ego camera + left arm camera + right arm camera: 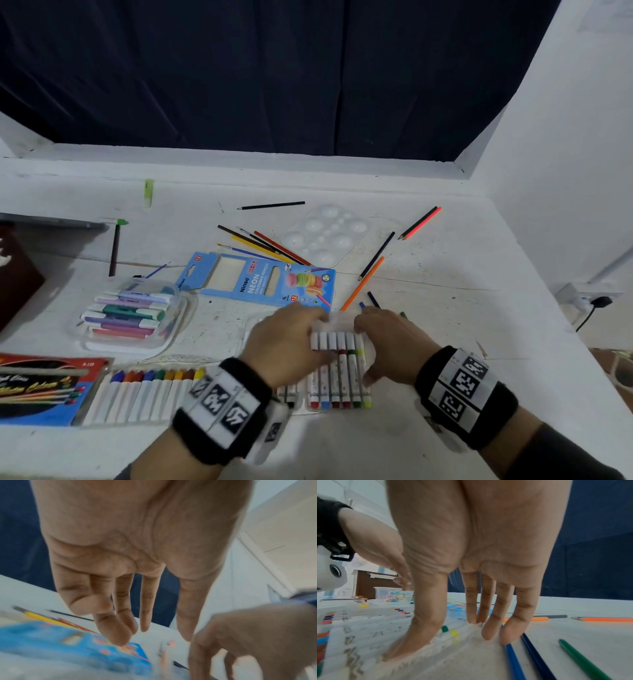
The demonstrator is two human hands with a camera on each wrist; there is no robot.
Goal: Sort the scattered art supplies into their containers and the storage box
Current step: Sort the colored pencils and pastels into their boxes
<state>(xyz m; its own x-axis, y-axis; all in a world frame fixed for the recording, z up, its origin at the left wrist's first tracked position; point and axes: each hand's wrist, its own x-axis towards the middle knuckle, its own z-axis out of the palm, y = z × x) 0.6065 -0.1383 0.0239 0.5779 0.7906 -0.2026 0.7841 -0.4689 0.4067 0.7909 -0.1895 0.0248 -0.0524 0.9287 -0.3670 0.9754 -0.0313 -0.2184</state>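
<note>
My left hand (287, 342) and right hand (387, 346) rest on the clear marker pack (339, 370) — fingers straight, pressing its edges. Blue pencil box (270, 281) lies just beyond — loose pencils (267, 245) near it.

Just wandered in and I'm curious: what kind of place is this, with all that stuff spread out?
Probably a home or hobby art corner: a paint-flecked white table against a dark curtain, strewn with coloured pencils, a white paint palette and a clear marker case under both hands.
</note>
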